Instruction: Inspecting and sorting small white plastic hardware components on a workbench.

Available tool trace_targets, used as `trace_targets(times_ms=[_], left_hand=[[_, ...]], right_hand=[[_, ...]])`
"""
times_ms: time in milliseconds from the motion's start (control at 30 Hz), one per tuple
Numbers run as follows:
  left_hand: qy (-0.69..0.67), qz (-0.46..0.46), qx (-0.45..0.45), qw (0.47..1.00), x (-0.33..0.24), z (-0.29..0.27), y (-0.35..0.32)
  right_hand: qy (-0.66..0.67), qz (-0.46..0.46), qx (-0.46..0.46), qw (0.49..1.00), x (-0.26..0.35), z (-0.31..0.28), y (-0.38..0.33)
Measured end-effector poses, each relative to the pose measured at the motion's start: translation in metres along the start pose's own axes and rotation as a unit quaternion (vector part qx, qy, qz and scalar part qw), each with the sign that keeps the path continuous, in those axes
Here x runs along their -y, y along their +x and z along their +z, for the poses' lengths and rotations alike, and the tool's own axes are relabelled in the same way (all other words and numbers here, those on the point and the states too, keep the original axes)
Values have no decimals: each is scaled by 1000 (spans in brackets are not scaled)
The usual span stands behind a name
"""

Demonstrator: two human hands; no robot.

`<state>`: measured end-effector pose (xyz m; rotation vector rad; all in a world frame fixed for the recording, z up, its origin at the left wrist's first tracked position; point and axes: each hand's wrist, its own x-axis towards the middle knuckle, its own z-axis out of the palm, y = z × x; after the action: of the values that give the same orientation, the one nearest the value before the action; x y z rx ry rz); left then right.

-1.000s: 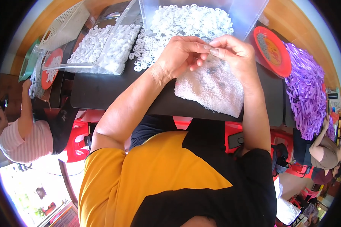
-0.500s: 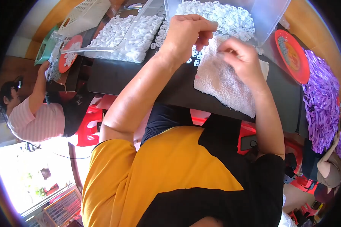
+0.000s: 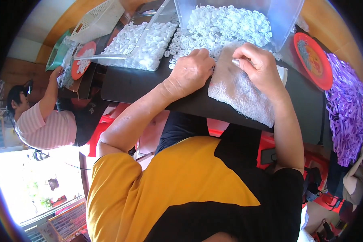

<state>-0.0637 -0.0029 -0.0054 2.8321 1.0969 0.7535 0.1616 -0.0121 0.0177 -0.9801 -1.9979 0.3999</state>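
My left hand (image 3: 193,71) is bent over the dark table just left of a pale terry cloth (image 3: 240,97), its fingers curled downward. Their tips are mostly hidden, so what they hold cannot be made out. Above the cloth, my right hand (image 3: 256,68) has thumb and fingers drawn into a pinch; anything between them is too small to name. Beyond both hands lies a heap of small white oval plastic pieces (image 3: 230,26) with holes, spilling out of a tipped clear plastic bin (image 3: 284,24). A few loose pieces lie close to my left hand.
Another clear tub (image 3: 113,63) full of white pieces stands to the left. A red plate (image 3: 322,72) with small grey bits is at the right, beside a bundle of purple ribbon (image 3: 345,109). A co-worker (image 3: 48,121) sits at the left near another red plate (image 3: 84,50).
My left hand has come down and toward me, from above the heap to the table beside the cloth. My right hand stays over the cloth, still pinched. The whole view has shifted slightly.
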Motion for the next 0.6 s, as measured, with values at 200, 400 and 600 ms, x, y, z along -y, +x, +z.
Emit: trace_targets(times_ms=[200,400,600], left_hand=[[-18,-3,-8,1000,5,2,4],[-40,13,-19,999,6,5,4],[62,8,-3,998,1,4,-1]], right_hand=[[18,22,-9,1000,-2,3,2],[4,25,-7,1000,-1,3,2],[17,28,-21,999,-5,5,2]])
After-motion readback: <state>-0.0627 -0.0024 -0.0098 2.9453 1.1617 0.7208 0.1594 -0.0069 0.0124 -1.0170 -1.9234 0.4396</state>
